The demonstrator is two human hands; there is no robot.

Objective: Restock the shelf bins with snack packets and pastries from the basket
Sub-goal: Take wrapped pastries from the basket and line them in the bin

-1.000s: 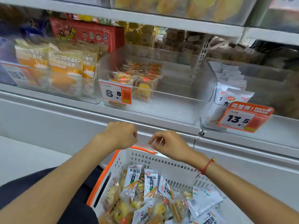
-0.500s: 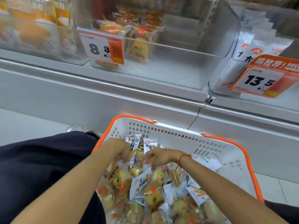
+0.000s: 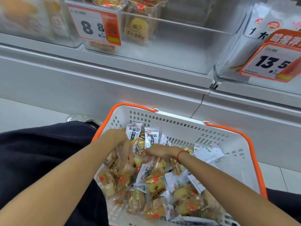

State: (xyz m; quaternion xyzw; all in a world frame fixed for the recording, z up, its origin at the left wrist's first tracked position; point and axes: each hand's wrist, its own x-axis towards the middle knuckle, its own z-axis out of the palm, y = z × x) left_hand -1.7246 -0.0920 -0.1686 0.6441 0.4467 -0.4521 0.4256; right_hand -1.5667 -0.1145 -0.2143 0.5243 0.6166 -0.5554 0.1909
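Observation:
A white basket with an orange rim [image 3: 179, 119] sits in front of me, full of clear-wrapped yellow pastries [image 3: 154, 183] and white snack packets [image 3: 151, 138]. Both my hands are inside it, close together near the far left. My left hand [image 3: 123, 147] reaches down, its fingers curled over a pastry packet [image 3: 114, 166]. The fingers of my right hand [image 3: 157, 152], which has a red cord at the wrist, are bent down among the packets, and whatever they hold is hidden. Above, a clear shelf bin [image 3: 179, 51] holds a few pastries [image 3: 136, 28] on its left side.
An orange price tag reading 8.8 [image 3: 94, 25] hangs on the pastry bin. To the right, a bin with white packets [image 3: 260, 30] carries a 13.5 tag [image 3: 273, 62]. A grey shelf front [image 3: 114, 82] runs below the bins. My dark trouser leg [image 3: 40, 157] is left of the basket.
Both hands came down from the basket's far rim into the packets. The view tilted down towards the basket. My left hand's fingers now close over a pastry packet.

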